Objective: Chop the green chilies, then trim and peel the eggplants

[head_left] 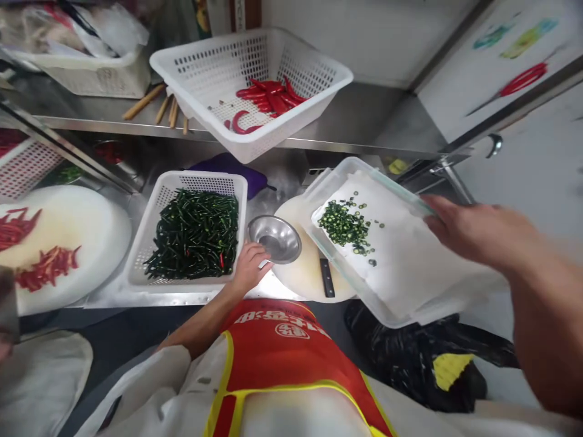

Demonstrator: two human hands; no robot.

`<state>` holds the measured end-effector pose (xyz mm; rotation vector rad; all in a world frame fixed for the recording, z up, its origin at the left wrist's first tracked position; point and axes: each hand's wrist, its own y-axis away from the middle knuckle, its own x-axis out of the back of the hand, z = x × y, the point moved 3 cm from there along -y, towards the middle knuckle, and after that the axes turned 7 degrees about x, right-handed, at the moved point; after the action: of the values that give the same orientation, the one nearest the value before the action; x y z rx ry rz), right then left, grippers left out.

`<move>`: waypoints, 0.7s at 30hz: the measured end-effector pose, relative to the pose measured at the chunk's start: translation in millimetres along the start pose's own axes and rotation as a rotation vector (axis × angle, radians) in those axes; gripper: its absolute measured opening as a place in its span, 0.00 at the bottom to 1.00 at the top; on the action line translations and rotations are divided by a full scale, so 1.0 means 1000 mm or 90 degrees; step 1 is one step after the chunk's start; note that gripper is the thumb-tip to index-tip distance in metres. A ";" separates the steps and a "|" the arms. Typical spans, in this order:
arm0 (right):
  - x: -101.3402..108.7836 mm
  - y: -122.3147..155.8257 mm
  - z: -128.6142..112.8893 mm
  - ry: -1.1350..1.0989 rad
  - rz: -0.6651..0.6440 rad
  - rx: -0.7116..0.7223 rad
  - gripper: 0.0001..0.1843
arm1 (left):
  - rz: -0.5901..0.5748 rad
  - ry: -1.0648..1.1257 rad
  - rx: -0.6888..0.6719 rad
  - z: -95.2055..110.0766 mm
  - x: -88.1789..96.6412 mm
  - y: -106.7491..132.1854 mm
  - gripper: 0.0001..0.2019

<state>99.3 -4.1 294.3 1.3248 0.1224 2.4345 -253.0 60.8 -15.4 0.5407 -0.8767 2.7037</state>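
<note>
My left hand (251,266) is closed on the near left rim of a small metal bowl (285,241), which looks empty inside. The bowl is between the basket of green chilies and a round cutting board (300,273). With fingers curled over its right rim, my right hand (460,227) grips a clear plastic bin (387,312). The bin is tilted, its left side over the board. Chopped green chilies (344,224) lie at its left end on a white lining. A knife with a black handle (327,277) lies on the board, its blade partly hidden by the bin.
A white basket (136,267) of long green chilies (195,233) stands left. On the shelf above, another basket (246,136) holds red chilies (273,97). At far left, a co-worker's blade (8,306) is beside a board (104,230) with cut red chilies. A black bag (410,358) hangs lower right.
</note>
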 end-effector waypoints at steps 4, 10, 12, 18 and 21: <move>0.060 -0.047 -0.023 0.078 -0.068 0.068 0.19 | -0.169 -0.028 0.045 0.005 -0.061 -0.013 0.02; 0.086 -0.097 -0.080 0.073 -0.105 0.211 0.18 | -0.271 -0.078 0.056 0.029 -0.079 -0.017 0.10; 0.079 -0.113 -0.083 0.046 -0.064 0.250 0.17 | -0.267 -0.081 0.060 0.041 -0.071 -0.024 0.17; 0.059 -0.150 -0.067 -0.045 0.023 0.293 0.19 | -0.192 0.066 0.112 0.072 -0.083 -0.090 0.17; 0.060 -0.159 -0.071 -0.079 0.050 0.276 0.28 | -0.190 0.165 0.110 0.088 -0.107 -0.140 0.10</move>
<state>54.7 172.0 263.7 1.6828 0.6044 2.4711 -84.9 104.8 77.3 0.3146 -0.4585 2.5106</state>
